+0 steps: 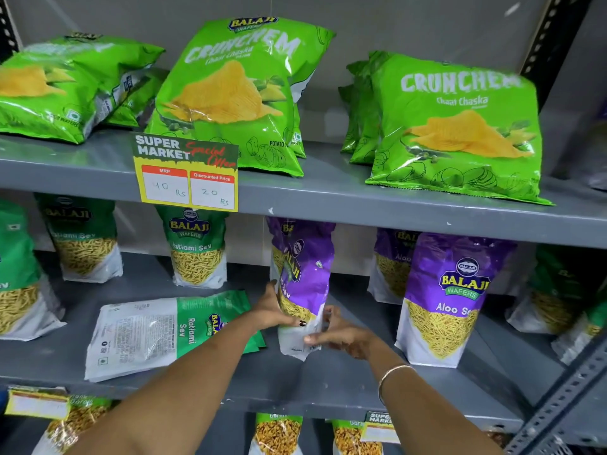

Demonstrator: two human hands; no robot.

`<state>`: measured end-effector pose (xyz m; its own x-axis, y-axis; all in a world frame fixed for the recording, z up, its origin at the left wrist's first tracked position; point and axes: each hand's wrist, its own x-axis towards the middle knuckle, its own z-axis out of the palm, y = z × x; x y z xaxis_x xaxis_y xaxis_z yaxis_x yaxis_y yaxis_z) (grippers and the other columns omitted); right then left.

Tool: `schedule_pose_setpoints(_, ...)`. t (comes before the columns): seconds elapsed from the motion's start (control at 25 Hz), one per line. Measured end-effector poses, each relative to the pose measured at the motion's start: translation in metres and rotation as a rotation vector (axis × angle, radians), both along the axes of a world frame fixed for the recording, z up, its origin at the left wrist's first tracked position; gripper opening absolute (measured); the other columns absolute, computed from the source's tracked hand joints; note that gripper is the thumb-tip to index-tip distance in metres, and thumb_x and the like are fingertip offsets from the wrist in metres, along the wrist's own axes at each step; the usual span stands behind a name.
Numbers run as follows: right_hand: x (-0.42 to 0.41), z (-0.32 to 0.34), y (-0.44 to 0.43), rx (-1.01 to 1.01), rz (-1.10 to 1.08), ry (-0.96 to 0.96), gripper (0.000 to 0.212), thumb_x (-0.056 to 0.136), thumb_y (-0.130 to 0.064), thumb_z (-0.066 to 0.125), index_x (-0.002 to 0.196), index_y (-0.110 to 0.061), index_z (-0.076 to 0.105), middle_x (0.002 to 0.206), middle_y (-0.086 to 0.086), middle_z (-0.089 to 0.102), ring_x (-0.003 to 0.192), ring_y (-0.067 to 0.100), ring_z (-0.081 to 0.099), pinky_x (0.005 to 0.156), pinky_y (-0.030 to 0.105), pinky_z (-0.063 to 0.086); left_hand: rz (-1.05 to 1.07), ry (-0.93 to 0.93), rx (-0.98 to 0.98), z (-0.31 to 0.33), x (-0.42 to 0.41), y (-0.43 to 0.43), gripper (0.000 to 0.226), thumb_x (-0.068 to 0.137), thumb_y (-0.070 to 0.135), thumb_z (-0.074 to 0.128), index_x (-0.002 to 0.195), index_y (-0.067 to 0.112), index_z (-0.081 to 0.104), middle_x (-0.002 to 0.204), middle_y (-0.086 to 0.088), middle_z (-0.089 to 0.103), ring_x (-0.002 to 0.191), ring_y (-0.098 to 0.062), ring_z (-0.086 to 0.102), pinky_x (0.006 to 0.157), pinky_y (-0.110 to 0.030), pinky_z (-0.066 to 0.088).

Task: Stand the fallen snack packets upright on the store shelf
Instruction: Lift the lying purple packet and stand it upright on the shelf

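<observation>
A purple Aloo Sev packet stands upright and turned edge-on in the middle of the middle shelf. My left hand grips its left side and my right hand holds its white lower right part. Left of it, a green Ratlami Sev packet lies flat on its face, back label up, near the shelf's front. Another purple Aloo Sev packet stands upright to the right.
Green Ratlami Sev packets stand at the back left. On the top shelf, green Crunchem chip bags stand or lean, and some at far left lie fallen. A price tag hangs from the top shelf's edge. A metal upright runs at right.
</observation>
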<state>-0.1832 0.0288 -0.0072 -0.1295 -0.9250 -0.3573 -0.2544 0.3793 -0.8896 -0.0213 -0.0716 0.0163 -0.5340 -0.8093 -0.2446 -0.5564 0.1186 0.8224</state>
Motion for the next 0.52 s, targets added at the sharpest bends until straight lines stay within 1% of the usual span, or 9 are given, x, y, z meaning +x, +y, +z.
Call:
schedule_pose_setpoints(0.08, 0.008, 0.0, -0.003, -0.083, -0.039, 0.029, 0.078, 0.059, -0.009, 0.085, 0.12, -0.015, 0.037, 0.116, 0.0, 0.055, 0.106, 0.016, 0.055, 0.084, 0.023, 0.053, 0.003, -0.022, -0.03, 0.001, 0.0, 0.001, 0.112, 0.057, 0.022, 0.084, 0.145, 0.016, 0.016, 0.149, -0.014, 0.031, 0.139, -0.029, 0.03, 0.117, -0.04, 0.028)
schedule_pose_setpoints(0.16, 0.009, -0.002, -0.002, -0.184, -0.103, 0.095, 0.073, 0.047, -0.022, 0.091, 0.111, -0.021, 0.056, 0.118, 0.011, 0.062, 0.111, 0.025, 0.056, 0.095, 0.036, 0.053, -0.008, -0.06, -0.025, 0.005, 0.003, 0.001, 0.107, 0.062, 0.023, 0.082, 0.146, 0.018, 0.017, 0.154, -0.017, 0.017, 0.145, -0.03, 0.017, 0.119, -0.041, 0.021)
schedule_pose_setpoints(0.2, 0.006, -0.004, -0.003, -0.215, -0.115, 0.104, 0.072, 0.046, -0.024, 0.091, 0.111, -0.02, 0.061, 0.119, 0.017, 0.064, 0.11, 0.026, 0.057, 0.097, 0.04, 0.051, 0.004, -0.058, -0.012, 0.006, 0.006, -0.002, 0.103, 0.063, 0.022, 0.081, 0.145, 0.016, 0.019, 0.155, -0.018, 0.014, 0.145, -0.029, 0.015, 0.119, -0.041, 0.02)
schedule_pose_setpoints(0.24, 0.005, -0.002, 0.0, -0.234, -0.115, 0.085, 0.068, 0.052, -0.015, 0.089, 0.114, -0.012, 0.061, 0.119, 0.02, 0.064, 0.104, 0.025, 0.06, 0.095, 0.039, 0.053, 0.024, -0.03, 0.013, 0.008, 0.009, -0.006, 0.098, 0.062, 0.022, 0.082, 0.141, 0.013, 0.025, 0.154, -0.018, 0.02, 0.143, -0.029, 0.021, 0.117, -0.041, 0.023)
schedule_pose_setpoints(0.28, 0.002, 0.001, 0.001, -0.245, -0.113, 0.05, 0.064, 0.059, -0.002, 0.083, 0.118, -0.004, 0.056, 0.118, 0.02, 0.064, 0.097, 0.023, 0.061, 0.089, 0.033, 0.055, 0.041, 0.001, 0.038, 0.008, 0.011, -0.01, 0.089, 0.061, 0.019, 0.082, 0.133, 0.01, 0.031, 0.149, -0.018, 0.031, 0.135, -0.027, 0.034, 0.114, -0.04, 0.029)
schedule_pose_setpoints(0.36, -0.007, 0.006, 0.002, -0.25, -0.18, 0.032, 0.065, 0.065, 0.013, 0.074, 0.122, 0.0, 0.046, 0.113, 0.017, 0.06, 0.092, 0.023, 0.059, 0.082, 0.03, 0.053, 0.065, 0.084, 0.067, 0.011, 0.015, -0.013, 0.071, 0.064, 0.01, 0.08, 0.118, 0.008, 0.035, 0.133, -0.018, 0.05, 0.113, -0.023, 0.049, 0.103, -0.038, 0.041)
schedule_pose_setpoints(0.44, -0.013, 0.004, -0.001, -0.286, -0.23, 0.016, 0.063, 0.063, 0.011, 0.073, 0.12, 0.0, 0.048, 0.116, 0.021, 0.06, 0.098, 0.026, 0.056, 0.084, 0.032, 0.051, 0.105, 0.144, 0.087, 0.009, 0.016, -0.012, 0.073, 0.069, 0.0, 0.076, 0.124, 0.006, 0.029, 0.118, -0.015, 0.056, 0.103, -0.022, 0.051, 0.089, -0.032, 0.046)
schedule_pose_setpoints(0.48, -0.013, 0.005, -0.002, -0.293, -0.231, 0.031, 0.057, 0.063, 0.01, 0.071, 0.117, 0.002, 0.052, 0.115, 0.022, 0.062, 0.099, 0.027, 0.056, 0.083, 0.031, 0.05, 0.116, 0.166, 0.09, 0.007, 0.016, -0.01, 0.072, 0.071, -0.003, 0.073, 0.126, 0.008, 0.028, 0.113, -0.014, 0.057, 0.101, -0.021, 0.052, 0.085, -0.031, 0.047)
schedule_pose_setpoints(0.52, -0.016, 0.003, -0.003, -0.281, -0.239, 0.024, 0.051, 0.065, 0.01, 0.07, 0.113, 0.003, 0.056, 0.113, 0.021, 0.064, 0.099, 0.027, 0.058, 0.083, 0.031, 0.05, 0.118, 0.171, 0.083, 0.006, 0.017, -0.008, 0.067, 0.072, -0.003, 0.072, 0.125, 0.009, 0.032, 0.114, -0.015, 0.06, 0.101, -0.021, 0.054, 0.086, -0.033, 0.047)
